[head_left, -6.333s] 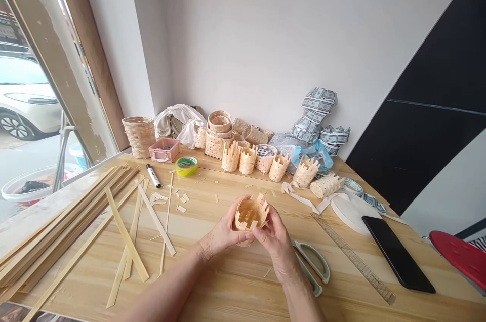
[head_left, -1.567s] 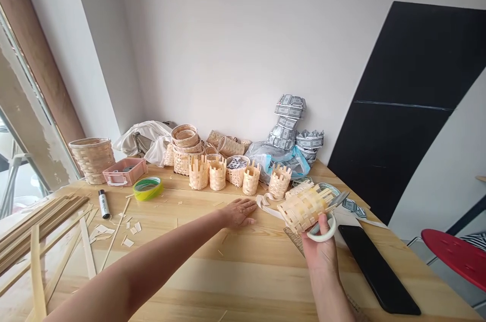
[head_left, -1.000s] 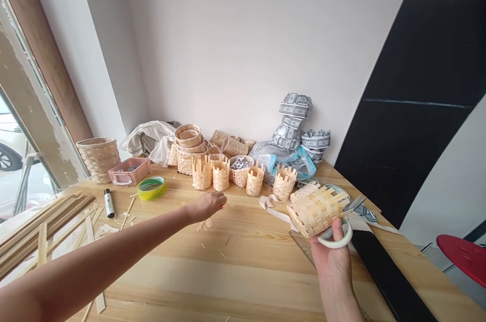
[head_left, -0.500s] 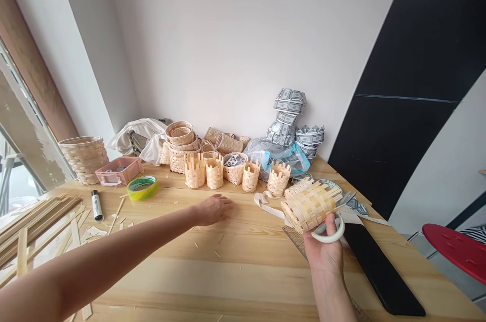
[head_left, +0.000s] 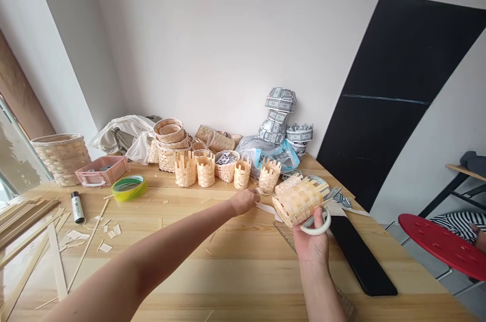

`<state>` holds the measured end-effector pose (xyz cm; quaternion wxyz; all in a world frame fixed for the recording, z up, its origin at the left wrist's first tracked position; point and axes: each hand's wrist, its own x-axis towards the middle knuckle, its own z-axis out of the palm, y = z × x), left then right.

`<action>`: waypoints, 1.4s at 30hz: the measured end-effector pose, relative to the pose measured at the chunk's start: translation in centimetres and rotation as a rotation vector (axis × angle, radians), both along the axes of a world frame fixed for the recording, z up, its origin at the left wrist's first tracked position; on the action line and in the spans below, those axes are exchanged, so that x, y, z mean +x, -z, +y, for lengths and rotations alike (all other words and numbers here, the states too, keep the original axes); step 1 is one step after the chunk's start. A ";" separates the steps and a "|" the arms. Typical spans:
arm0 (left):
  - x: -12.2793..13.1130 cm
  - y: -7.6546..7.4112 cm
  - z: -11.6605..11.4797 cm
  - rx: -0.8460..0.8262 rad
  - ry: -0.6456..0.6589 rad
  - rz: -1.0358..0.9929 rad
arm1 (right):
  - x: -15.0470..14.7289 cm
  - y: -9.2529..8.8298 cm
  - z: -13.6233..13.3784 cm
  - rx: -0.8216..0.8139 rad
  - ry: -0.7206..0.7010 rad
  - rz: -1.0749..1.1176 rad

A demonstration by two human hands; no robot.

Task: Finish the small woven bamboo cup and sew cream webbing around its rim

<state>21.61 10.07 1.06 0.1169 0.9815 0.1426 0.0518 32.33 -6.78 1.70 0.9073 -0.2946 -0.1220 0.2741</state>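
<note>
My left hand [head_left: 245, 201] reaches across the table, its fingers closed at the bend of a pale flat ribbon [head_left: 269, 208]. The ribbon runs right towards a woven wood-strip basket [head_left: 298, 204], which is tilted on its side with uncut strip ends at its rim. My right hand [head_left: 313, 243], palm up, holds scissors [head_left: 322, 226] with white handles, the thumb at a handle loop and the blades pointing up and right. The basket rests against this hand, whose fingers are largely hidden behind it. Another small basket [head_left: 288, 184] lies just behind.
Several small woven baskets [head_left: 205, 171] stand along the back. Left are a green-yellow tape roll [head_left: 129, 189], a marker [head_left: 77, 207], a pink box [head_left: 102, 171] and wood strips [head_left: 26, 233]. A black flat case [head_left: 360, 256] lies right, near a red stool [head_left: 442, 243].
My left hand has moved right across the table to the pale ribbon, and its fingers have closed there. My right hand keeps the scissors beside the basket. The view has turned slightly right.
</note>
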 end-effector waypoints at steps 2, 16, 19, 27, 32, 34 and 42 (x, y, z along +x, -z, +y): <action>1.0 0.5 0.3 0.003 -0.018 0.052 | 0.0 0.1 0.1 -0.004 -0.003 0.008; 2.3 0.6 2.0 -0.111 -0.051 0.123 | -0.2 -0.1 0.0 0.024 -0.012 0.043; 1.3 -0.2 2.0 -0.144 -0.020 0.048 | -0.2 -0.1 0.0 0.026 -0.024 0.049; -7.4 -1.3 -1.4 -0.149 0.137 -0.040 | -0.4 -0.2 0.0 0.024 -0.035 0.059; -14.3 -0.3 -5.5 -0.111 0.185 0.003 | -0.6 0.2 0.1 0.009 -0.073 0.045; -17.8 -0.3 -6.4 -0.059 0.174 0.049 | -0.6 0.3 0.1 0.007 -0.081 0.038; -28.5 -3.1 -5.0 0.165 -0.182 0.115 | -0.6 0.2 0.1 0.009 -0.076 0.040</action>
